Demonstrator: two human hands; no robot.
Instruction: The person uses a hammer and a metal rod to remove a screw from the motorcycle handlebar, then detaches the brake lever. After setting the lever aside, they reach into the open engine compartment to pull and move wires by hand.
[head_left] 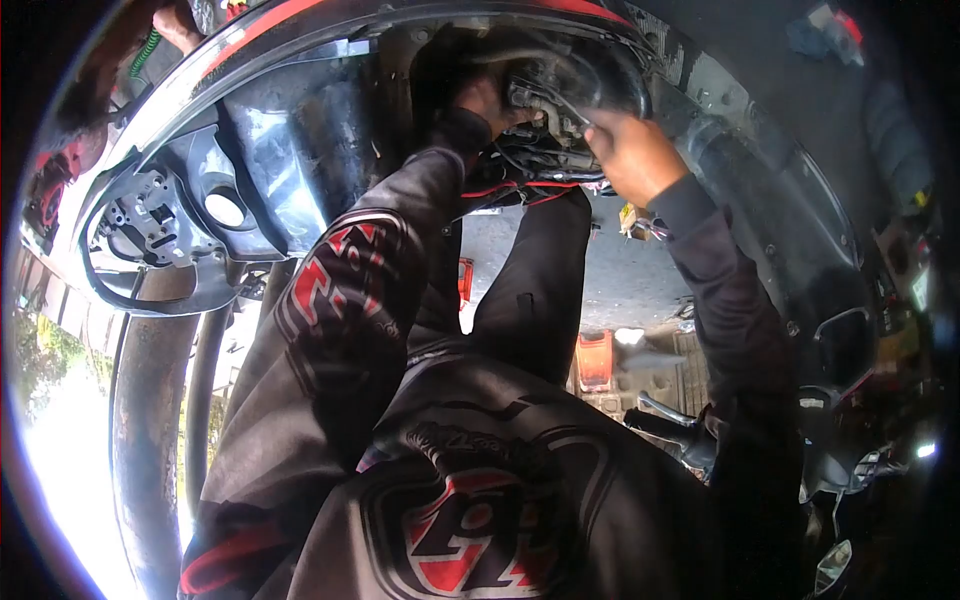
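An opening in a dark vehicle body holds a metal and black fitting [545,108] with hoses and cables around it. My left hand [485,103] reaches in from the left, in shadow, with its fingers at the fitting's left side; what they hold is too dark to make out. On the right, my right hand [630,150] has its fingers closed on a thin dark tool, which slants up and left over the fitting. A thick black hose [625,80] curves above my right hand. Red and black cables [520,187] run along the opening's lower edge.
A black plastic panel [285,150] with a loose-looking bracket [150,225] lies to the left. Brown pipes [150,400] stand at the lower left. An orange container [594,362] is on the floor past my legs. A handlebar grip [660,427] shows at lower right. Another person's hand [178,25] is at top left.
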